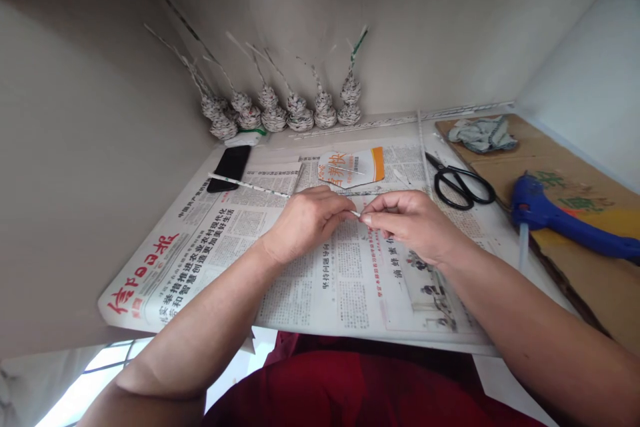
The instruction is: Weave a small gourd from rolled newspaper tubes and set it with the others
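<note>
A thin rolled-paper stick (250,185) runs through my left hand (315,217), its long end sticking out to the left over a black phone (231,168). The fingers of that hand are closed round it. Its white tip shows in the small gap between my hands, where my right hand (413,219) pinches it between thumb and finger. Both hands are above newspaper sheets (300,280) that cover the table. Just behind them lies a white and orange piece of printed card (357,168), with a thin needle-like item on it.
Several woven paper gourds (300,113) line the back wall. More paper sticks (400,121) lie along the back. To the right are black scissors (457,187), a blue glue gun (537,203) and a crumpled cloth (483,133) on cardboard (500,167). A wall stands at left.
</note>
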